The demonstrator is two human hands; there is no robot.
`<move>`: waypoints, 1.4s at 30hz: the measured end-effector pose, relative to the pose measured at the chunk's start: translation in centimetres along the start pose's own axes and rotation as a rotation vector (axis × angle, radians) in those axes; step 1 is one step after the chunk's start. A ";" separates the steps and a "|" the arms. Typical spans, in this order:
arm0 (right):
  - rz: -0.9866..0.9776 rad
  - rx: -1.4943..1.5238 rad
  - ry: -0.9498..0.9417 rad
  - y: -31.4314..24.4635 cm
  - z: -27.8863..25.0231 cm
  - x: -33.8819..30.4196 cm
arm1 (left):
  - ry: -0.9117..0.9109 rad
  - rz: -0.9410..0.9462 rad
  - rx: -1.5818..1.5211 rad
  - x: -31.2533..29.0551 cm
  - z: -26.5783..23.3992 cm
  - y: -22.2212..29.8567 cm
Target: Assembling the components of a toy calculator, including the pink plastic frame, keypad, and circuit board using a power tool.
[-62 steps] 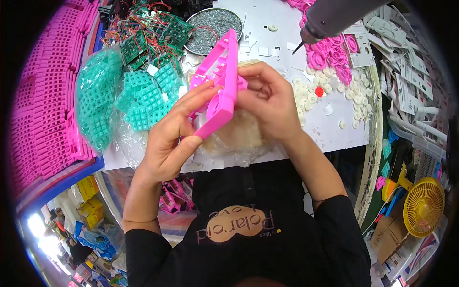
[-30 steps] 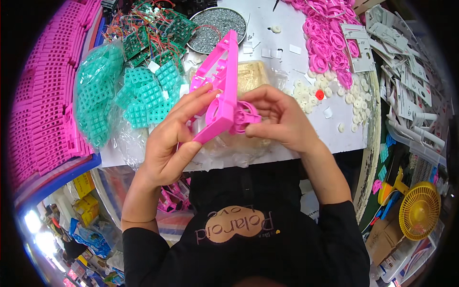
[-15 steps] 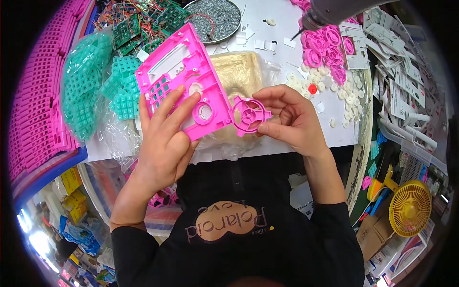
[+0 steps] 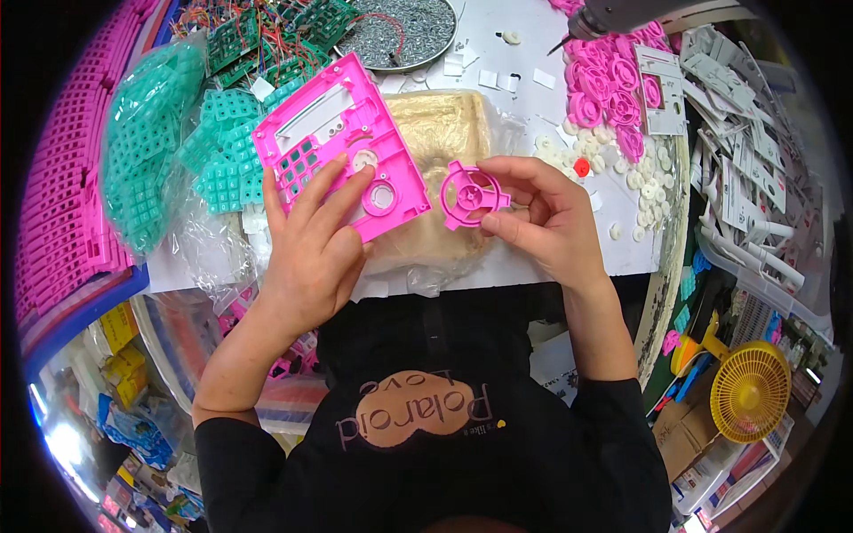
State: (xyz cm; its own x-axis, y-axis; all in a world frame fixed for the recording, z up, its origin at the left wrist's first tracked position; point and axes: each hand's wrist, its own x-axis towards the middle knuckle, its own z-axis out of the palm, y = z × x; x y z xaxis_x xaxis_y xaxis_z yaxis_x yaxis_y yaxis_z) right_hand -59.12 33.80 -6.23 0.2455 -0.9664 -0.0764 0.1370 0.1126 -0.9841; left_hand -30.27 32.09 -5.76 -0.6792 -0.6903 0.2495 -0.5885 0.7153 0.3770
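My left hand (image 4: 313,244) grips a pink plastic casing panel (image 4: 398,164), tilted, with a grid of small openings, a long slot and a round hole. Its fingers lie across the panel, near a small white round part (image 4: 363,161) set in it. Between thumb and fingers, my right hand (image 4: 546,218) pinches a pink spoked ring (image 4: 470,194) with tabs around its rim. The ring is just right of the panel, apart from it. Under both is a gold-coloured block wrapped in clear plastic (image 4: 440,120).
Teal keypads (image 4: 231,160) and wired green circuit boards (image 4: 235,44) lie left. A round tray of screws (image 4: 455,25) sits at the back. Pink rings (image 4: 604,84), white discs (image 4: 653,191) and a powered screwdriver (image 4: 613,16) are at right, beside a bin of white panels (image 4: 751,151).
The pink ring has moved right and slightly up, away from the panel's edge, and turned to face me more. My left hand still holds the panel, which has shifted slightly.
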 end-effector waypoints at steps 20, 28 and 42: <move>-0.402 -1.249 -0.016 0.8 1.6 3.5 | -0.047 0.037 0.018 -1.4 -1.8 -0.3; -0.122 -0.615 0.115 -2.2 1.8 3.2 | 0.035 0.211 -0.115 -1.2 -1.2 0.5; 0.258 0.462 -0.010 -0.6 4.3 3.1 | 0.046 0.266 -0.084 0.0 -1.8 1.6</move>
State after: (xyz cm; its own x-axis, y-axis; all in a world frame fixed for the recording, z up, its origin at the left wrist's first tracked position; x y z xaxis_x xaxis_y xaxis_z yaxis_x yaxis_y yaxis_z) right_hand -54.35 31.75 -5.22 0.3363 -0.8918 -0.3027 0.4787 0.4386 -0.7606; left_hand -30.45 33.05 -3.57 -0.7832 -0.4847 0.3895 -0.3522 0.8620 0.3645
